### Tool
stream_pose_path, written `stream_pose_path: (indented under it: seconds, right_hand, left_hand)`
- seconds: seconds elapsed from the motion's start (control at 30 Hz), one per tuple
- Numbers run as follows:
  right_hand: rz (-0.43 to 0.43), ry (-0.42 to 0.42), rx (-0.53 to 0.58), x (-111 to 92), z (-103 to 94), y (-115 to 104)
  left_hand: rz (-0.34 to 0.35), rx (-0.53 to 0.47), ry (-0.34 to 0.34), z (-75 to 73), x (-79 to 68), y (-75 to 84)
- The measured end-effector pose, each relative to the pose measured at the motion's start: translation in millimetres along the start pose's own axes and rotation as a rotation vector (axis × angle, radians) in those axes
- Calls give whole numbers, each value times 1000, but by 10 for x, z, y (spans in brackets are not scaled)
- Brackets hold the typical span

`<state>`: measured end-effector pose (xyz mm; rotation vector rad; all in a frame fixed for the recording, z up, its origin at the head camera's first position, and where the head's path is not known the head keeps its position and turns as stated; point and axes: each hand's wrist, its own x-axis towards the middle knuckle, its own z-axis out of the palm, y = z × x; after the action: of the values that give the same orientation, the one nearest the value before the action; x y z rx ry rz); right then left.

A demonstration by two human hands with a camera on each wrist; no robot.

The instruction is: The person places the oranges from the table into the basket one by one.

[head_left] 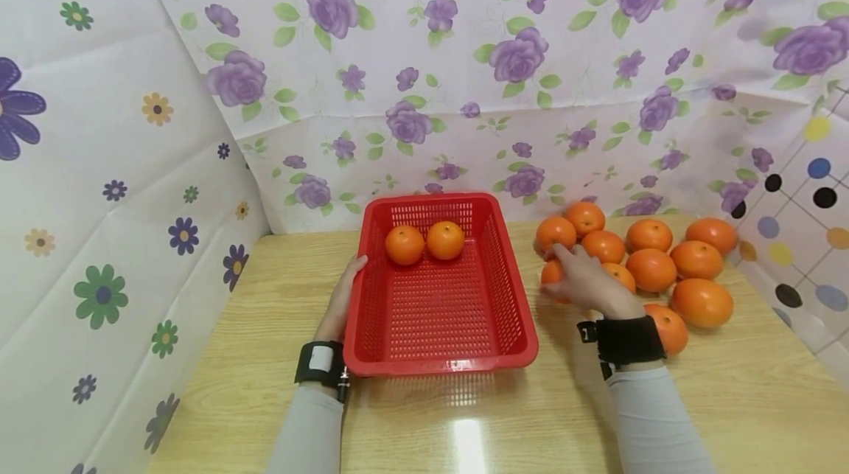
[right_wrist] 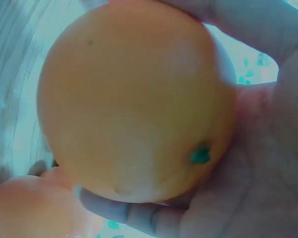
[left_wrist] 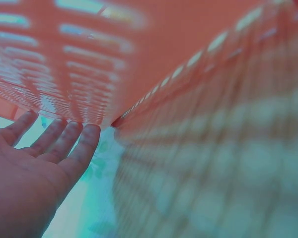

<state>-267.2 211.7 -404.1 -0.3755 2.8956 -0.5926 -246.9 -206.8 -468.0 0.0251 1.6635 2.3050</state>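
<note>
On the wooden table stands a red plastic basket (head_left: 441,366) with slotted walls. Inside it, near the far wall, two oranges (head_left: 404,245) lie side by side. My left hand (head_left: 341,301) is at the basket's left side, its fingertips by the rim; the left wrist view shows the fingers (left_wrist: 79,148) extended against the slotted wall. To the right of the basket, my right hand (head_left: 589,281) grips an orange (right_wrist: 134,104) at the near left of a group. The right wrist view shows thumb and fingers curved round its sides, with the green stem end visible.
Several more oranges (head_left: 651,270) are grouped on the right of the table, one (head_left: 668,328) close beside the right wrist. A flowered cloth (head_left: 411,91) hangs behind the table. Patterned sheets (head_left: 126,238) stand at both sides. Wood surface (head_left: 278,290) shows left of the basket.
</note>
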Motion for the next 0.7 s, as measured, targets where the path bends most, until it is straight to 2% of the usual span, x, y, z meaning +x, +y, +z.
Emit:
stream_pose_path:
  seconds: [0.3,0.5,0.7]
  right_hand:
    - [-28,27,30,-2,2,-8]
    - [5,37,30,-3,-20,-15]
    - [-3,74,41,-1,-36,-19]
  left_hand:
    - [0,0,-27,0,-14,21]
    - [4,-3,-13,8,-8,2]
    - [-5,7,3,-5,-4,-7]
